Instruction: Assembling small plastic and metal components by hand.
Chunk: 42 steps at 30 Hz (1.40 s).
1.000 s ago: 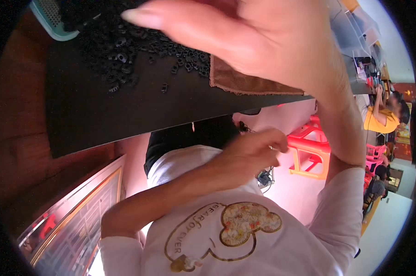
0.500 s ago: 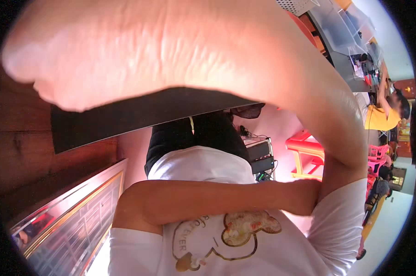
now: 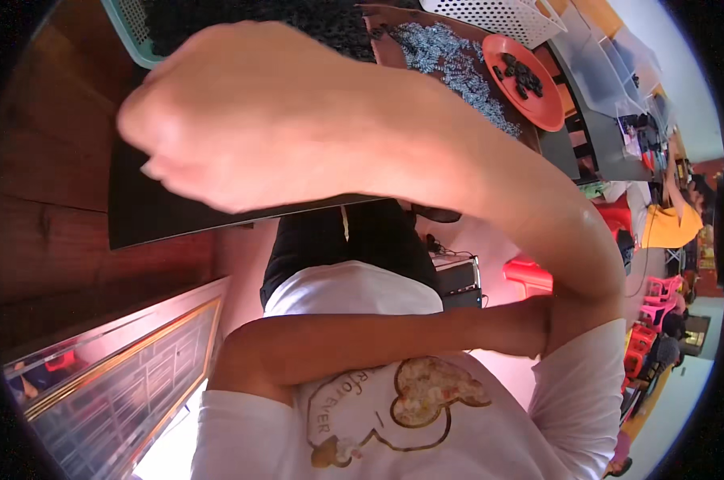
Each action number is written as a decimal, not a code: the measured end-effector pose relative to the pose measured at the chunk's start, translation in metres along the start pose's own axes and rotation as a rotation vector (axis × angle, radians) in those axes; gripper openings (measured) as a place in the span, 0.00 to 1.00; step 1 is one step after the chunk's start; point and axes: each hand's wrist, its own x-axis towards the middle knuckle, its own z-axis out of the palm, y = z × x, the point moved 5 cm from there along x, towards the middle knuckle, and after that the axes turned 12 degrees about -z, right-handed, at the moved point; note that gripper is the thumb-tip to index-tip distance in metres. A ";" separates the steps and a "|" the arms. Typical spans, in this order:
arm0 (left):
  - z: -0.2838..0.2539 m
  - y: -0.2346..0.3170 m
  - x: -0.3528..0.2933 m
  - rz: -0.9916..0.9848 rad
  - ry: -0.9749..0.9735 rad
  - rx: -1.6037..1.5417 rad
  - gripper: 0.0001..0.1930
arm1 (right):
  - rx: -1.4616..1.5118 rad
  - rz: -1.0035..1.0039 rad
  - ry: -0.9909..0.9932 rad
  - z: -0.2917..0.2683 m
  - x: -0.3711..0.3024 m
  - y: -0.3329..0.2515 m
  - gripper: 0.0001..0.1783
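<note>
My right hand [image 3: 218, 120] is raised close to the camera above a black tabletop [image 3: 146, 212]. Its fingers look curled in, slightly blurred, and the inside of the fist is hidden. Across my white shirt [image 3: 458, 432] lies my left forearm, and my left hand [image 3: 518, 330] rests against my right arm near the elbow. The right arm hides the left fingers. On the table, past the raised arm, are a heap of small black pieces [image 3: 298, 14], many small silvery-blue pieces [image 3: 450, 64] on a brown surface, and a red plate [image 3: 546, 112] holding several black pieces [image 3: 522, 76].
A green basket [image 3: 142, 52] stands at the far left and a white perforated basket [image 3: 506, 20] at the back. Clear plastic bins [image 3: 606, 60] are at the right. A person in yellow [image 3: 670, 228] sits beyond them. A red stool [image 3: 528, 276] stands below the table.
My right hand has moved down and away from the camera, uncovering the plate, loose pieces and baskets. My left arm has barely moved.
</note>
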 end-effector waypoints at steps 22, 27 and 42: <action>-0.129 -0.061 -0.213 0.163 1.036 -0.632 0.21 | 0.258 0.189 0.269 0.002 -0.137 0.008 0.20; -0.132 -0.062 -0.212 0.194 1.004 -0.742 0.17 | 0.257 0.262 0.229 0.013 -0.131 0.009 0.15; -0.136 -0.069 -0.287 0.276 1.485 -0.639 0.15 | -0.049 0.222 -0.185 0.070 -0.118 0.053 0.06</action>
